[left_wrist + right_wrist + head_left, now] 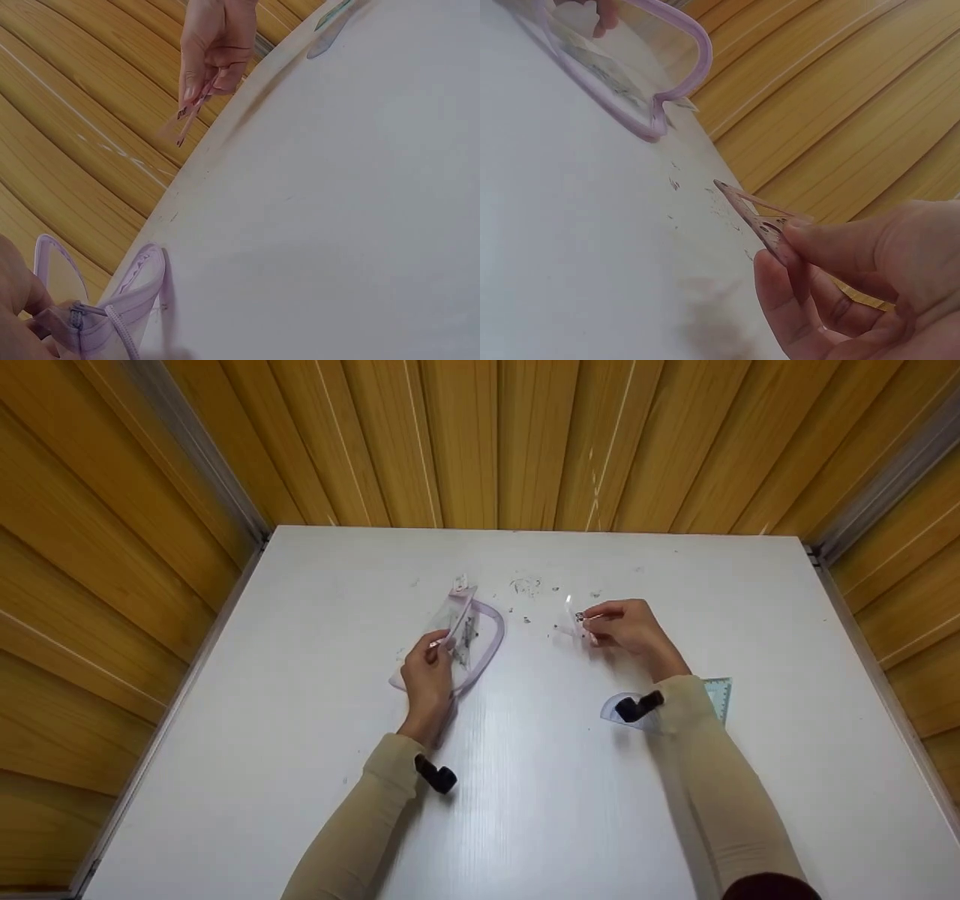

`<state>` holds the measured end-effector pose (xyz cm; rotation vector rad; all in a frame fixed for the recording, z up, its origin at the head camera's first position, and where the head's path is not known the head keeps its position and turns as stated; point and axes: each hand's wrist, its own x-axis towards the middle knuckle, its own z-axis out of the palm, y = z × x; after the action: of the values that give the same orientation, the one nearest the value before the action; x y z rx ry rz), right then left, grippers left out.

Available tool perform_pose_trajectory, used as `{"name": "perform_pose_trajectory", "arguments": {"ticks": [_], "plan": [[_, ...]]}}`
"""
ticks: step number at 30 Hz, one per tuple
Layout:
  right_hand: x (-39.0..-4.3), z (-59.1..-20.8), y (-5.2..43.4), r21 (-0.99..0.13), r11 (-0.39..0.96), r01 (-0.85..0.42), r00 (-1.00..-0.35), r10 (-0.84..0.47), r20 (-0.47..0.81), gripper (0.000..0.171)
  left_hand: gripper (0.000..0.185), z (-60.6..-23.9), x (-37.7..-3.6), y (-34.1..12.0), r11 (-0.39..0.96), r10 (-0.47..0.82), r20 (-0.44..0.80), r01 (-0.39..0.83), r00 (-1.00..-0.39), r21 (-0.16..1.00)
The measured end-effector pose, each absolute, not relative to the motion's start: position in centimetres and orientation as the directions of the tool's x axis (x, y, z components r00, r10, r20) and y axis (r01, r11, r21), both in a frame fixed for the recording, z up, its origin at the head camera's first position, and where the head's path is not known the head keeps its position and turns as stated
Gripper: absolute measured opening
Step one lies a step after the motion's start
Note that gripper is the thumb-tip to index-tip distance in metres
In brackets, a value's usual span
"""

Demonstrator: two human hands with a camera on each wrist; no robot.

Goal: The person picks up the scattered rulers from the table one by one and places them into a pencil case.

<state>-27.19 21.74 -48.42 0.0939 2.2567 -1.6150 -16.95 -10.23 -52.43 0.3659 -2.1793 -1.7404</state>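
My left hand pinches the edge of a clear zip pouch with lilac trim. The pouch lies partly spread, and its zip pull shows beside the fingers in the left wrist view. Small dark-marked contents are visible through its clear side. Between thumb and fingers, my right hand holds a small transparent pinkish set square by one corner, raised to the right of the pouch. Its thin sloping edge and a cut-out show in the right wrist view.
A clear bluish protractor and a teal-edged triangular ruler lie under the right forearm, partly hidden by it. Small dark marks dot the white table behind the hands. Wood-patterned panels stand along the far edge and both sides.
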Motion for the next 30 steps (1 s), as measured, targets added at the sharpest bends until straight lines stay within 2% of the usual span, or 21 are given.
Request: {"name": "perform_pose_trajectory", "arguments": {"ticks": [6,13,23,30], "plan": [[-27.6,-48.6,19.9,-0.892,0.371,0.259,-0.927,-0.165,-0.338,0.029,0.029,-52.3,-16.9,-10.1,0.245,-0.413,0.088,-0.017,-0.906,0.969],[-27.9,-48.9,17.8,-0.913,0.300,0.276,-0.923,-0.184,-0.340,0.029,0.030,-52.3,-17.0,-10.0,0.226,-0.426,0.055,-0.047,-0.903,0.973],[-28.0,-49.2,15.3,-0.918,0.293,0.269,-0.917,-0.213,-0.337,0.028,0.033,-52.4,-17.0,-10.1,0.212,-0.429,0.043,-0.055,-0.903,0.976],[-28.0,-49.4,13.5,-0.923,0.267,0.278,-0.915,-0.218,-0.339,0.025,0.032,-52.6,-17.0,-10.4,0.239,-0.398,0.099,0.001,-0.912,0.971]]}}
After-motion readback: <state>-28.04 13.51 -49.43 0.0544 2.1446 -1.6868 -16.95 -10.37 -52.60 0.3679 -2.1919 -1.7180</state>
